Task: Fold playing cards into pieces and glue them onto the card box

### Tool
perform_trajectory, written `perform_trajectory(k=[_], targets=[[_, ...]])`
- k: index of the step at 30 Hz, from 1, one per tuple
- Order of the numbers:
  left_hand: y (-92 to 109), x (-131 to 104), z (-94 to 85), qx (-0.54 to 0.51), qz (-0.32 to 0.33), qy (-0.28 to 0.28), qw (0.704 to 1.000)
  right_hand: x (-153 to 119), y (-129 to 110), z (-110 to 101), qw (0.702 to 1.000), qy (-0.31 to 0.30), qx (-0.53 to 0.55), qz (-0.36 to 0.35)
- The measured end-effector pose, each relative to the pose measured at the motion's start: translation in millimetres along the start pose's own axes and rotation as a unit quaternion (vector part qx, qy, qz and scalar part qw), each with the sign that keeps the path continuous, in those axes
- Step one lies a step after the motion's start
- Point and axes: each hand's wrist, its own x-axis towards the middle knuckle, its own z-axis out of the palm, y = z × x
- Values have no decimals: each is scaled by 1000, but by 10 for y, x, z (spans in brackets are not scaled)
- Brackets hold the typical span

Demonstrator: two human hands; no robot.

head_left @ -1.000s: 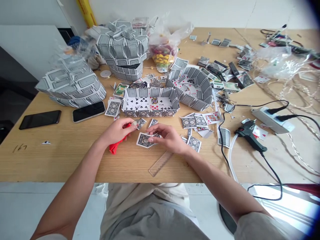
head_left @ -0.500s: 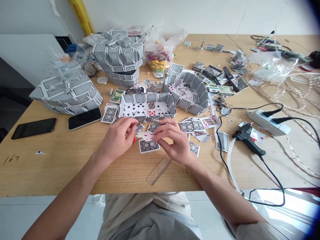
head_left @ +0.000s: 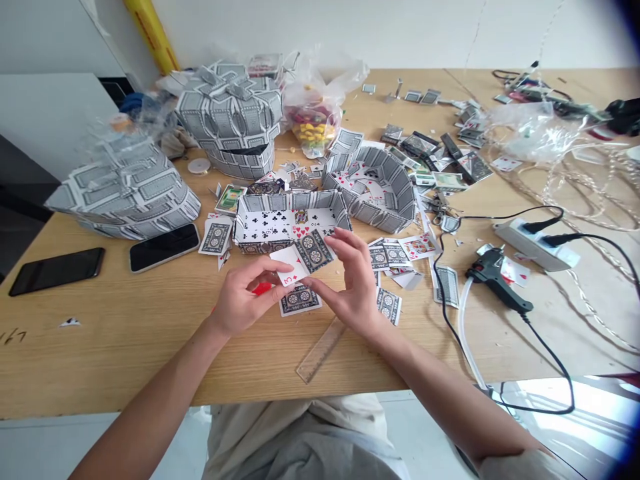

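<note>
The left hand (head_left: 253,293) pinches a white playing card with red diamonds (head_left: 290,267) above the wooden surface (head_left: 240,360). The right hand (head_left: 353,283), fingers parted, touches a dark blue patterned card (head_left: 313,252) beside it. Both cards are in front of a rectangular open box made of playing cards (head_left: 293,220); a clear plastic ruler (head_left: 320,350) lies nearer the person.

bright, soft daylight; dark blurred right corners
</note>
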Motion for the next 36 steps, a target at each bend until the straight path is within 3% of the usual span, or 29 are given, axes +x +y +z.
perform_trajectory(k=[4, 6, 10, 15, 18, 26, 36], targets=[[9, 2, -9, 50, 27, -2, 998, -58, 1, 45, 976, -86, 181, 79], [30, 11, -3, 79, 52, -7, 995, -104, -14, 69, 965, -91, 215, 120], [35, 31, 5, 127, 95, -14, 987, -163, -20, 94, 964, -79, 197, 163], [-23, 40, 11, 146, 150, -4, 978, -158, 0, 70, 984, -103, 103, 102], [-29, 44, 26, 141, 161, -3, 977, -148, -13, 62, 987, -94, 81, 100], [20, 45, 46, 101, 110, 16, 989, -158, -21, 92, 979, -93, 143, 109], [47, -15, 92, 67, 13, 35, 997, -109, -25, 91, 995, -67, 60, 50]])
